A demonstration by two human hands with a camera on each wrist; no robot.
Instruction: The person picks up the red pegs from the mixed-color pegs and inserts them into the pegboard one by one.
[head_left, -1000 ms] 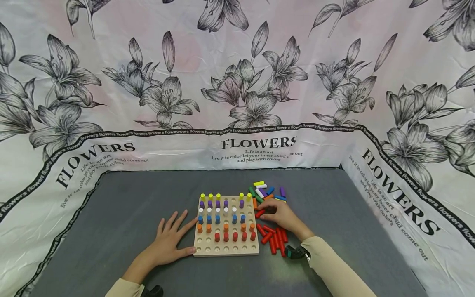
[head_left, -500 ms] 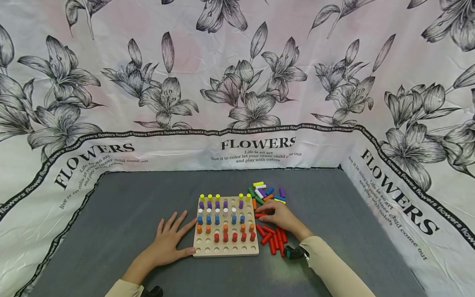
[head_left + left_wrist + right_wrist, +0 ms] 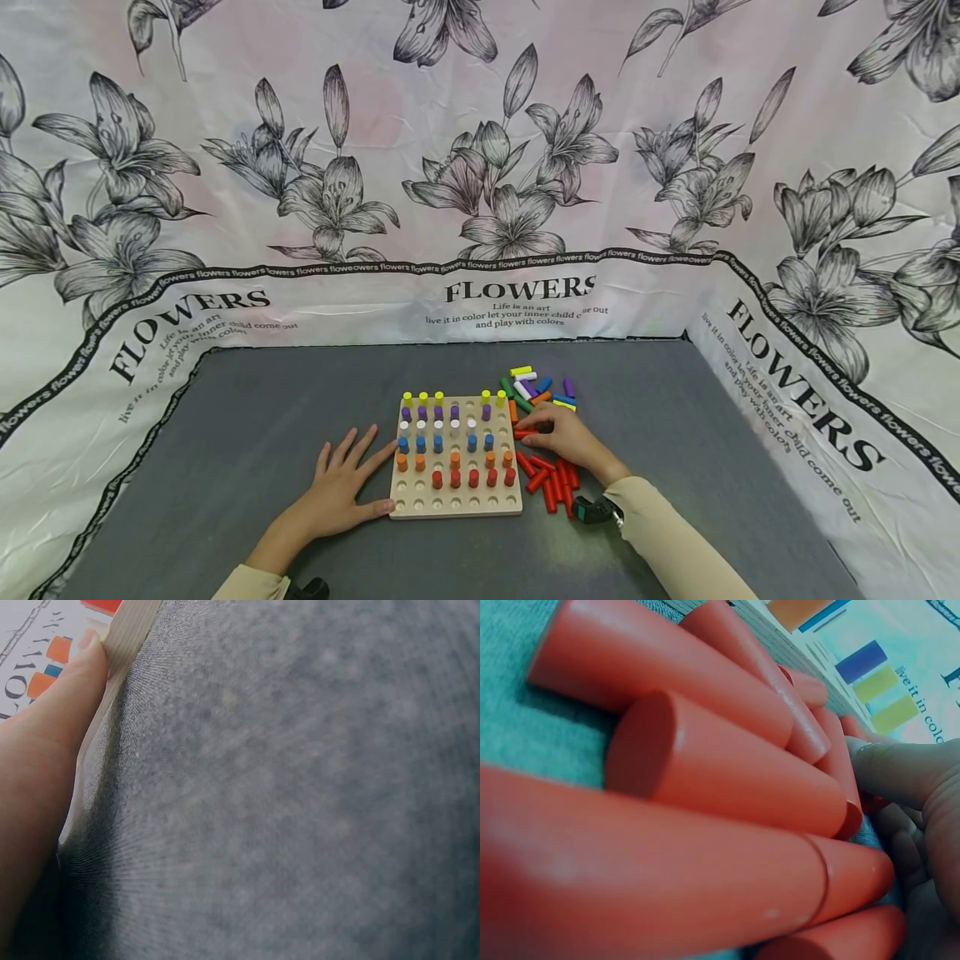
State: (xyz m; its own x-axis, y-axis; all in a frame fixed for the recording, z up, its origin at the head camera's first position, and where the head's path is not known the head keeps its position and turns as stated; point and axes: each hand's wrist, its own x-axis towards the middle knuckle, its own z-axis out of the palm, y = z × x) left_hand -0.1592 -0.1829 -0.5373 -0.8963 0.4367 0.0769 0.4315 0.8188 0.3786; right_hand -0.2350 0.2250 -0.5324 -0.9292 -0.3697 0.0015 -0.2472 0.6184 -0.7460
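A pale wooden pegboard (image 3: 456, 513) lies on the grey table, with rows of yellow, purple, white, blue, orange and red pegs standing in its holes. Several holes in it hold no peg. My left hand (image 3: 337, 483) lies spread flat at the board's left side, index fingertip and thumb at its edge. In the left wrist view the thumb (image 3: 64, 701) rests against the wooden side. Beside the board's right edge, my right hand (image 3: 566, 437) pinches a lying red peg (image 3: 525, 434) between thumb and fingers. That peg is mostly hidden in the right wrist view.
A heap of loose red pegs (image 3: 552, 483) lies right of the board, just below my right hand; they fill much of the right wrist view. Mixed coloured pegs (image 3: 522, 389) lie behind that hand. A flower-printed cloth (image 3: 517, 308) borders the table at the back and sides.
The red peg at my right fingertips has turned from slanted to nearly level. The right hand has barely shifted, and the left hand stays in place.
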